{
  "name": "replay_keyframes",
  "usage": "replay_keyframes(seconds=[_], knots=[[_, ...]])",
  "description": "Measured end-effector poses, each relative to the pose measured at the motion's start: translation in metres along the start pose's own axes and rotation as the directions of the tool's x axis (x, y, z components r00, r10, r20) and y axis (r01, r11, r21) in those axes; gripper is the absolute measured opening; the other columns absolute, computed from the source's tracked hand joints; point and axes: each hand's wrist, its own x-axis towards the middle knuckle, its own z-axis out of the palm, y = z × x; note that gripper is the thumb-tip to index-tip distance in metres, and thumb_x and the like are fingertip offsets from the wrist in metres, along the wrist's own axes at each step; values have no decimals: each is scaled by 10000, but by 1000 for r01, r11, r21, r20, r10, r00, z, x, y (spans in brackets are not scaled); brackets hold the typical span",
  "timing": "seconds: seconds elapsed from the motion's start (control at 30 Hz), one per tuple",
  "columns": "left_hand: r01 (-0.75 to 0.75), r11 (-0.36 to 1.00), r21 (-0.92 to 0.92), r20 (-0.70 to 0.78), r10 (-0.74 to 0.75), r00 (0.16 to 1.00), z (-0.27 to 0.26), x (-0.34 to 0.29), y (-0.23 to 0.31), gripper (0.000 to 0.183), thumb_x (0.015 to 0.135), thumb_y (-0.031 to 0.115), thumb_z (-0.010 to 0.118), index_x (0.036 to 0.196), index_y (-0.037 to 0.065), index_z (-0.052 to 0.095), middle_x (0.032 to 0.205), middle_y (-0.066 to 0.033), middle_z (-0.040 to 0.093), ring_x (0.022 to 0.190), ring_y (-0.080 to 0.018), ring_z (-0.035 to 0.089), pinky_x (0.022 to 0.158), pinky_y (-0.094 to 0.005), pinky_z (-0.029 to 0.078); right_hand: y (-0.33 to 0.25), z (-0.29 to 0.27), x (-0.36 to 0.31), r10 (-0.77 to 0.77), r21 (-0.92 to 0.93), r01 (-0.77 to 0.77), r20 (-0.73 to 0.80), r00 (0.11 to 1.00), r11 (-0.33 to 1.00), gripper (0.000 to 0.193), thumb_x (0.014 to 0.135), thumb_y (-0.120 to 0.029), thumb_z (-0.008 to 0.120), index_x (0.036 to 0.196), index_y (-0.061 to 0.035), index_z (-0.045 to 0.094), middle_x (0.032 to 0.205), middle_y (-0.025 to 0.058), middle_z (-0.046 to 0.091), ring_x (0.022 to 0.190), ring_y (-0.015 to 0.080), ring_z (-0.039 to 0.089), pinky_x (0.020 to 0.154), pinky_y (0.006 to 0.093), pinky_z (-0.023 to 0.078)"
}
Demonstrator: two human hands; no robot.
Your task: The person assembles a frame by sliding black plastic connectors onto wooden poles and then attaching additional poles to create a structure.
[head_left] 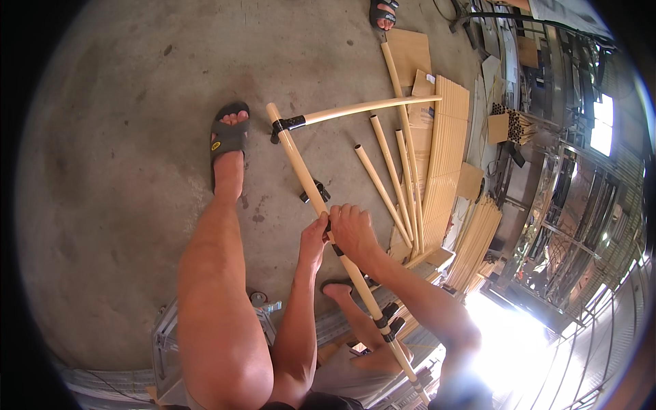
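A long beige pipe (298,162) slants from the floor up toward me, with several black pipe joints (387,320) along it. My left hand (313,239) is closed at the pipe, its thumb and fingers pinching a small black joint mostly hidden between my hands. Wrapped over the same spot from the right is my right hand (352,229), its fingers curled round the pipe. Near the far end, a black T-shaped joint (288,125) connects a beige crosspipe (369,108) reaching right. Another black joint (320,192) shows beside the pipe, just beyond my hands.
Loose beige pipes (383,179) lie right of centre, beside cardboard (410,58) and a row of pipes (444,137). Another person's sandalled foot (384,15) stands at the top. My sandalled left foot (229,137) is on the concrete. Metal racks (547,198) line the right.
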Motion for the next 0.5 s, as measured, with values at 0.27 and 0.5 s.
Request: replay_keyframes(seconds=[0.27,0.5], knots=[[55,998,-18,-28,-55,998,16,-7,12,352,1036,403,523,1039,82,670,824,57,580,739,-58,501,697,-248,399,-9,3,7,121,69,-143,261,958,987,195,864,-257,650,883,-86,559,766,49,601,673,185,644,492,314,488],[43,999,11,24,-43,999,8,0,6,371,1010,427,569,1004,81,705,827,45,620,733,-66,526,706,-258,412,-12,4,5,165,145,-205,248,955,968,179,851,-228,666,881,-78,571,754,47,601,644,177,649,467,306,501]])
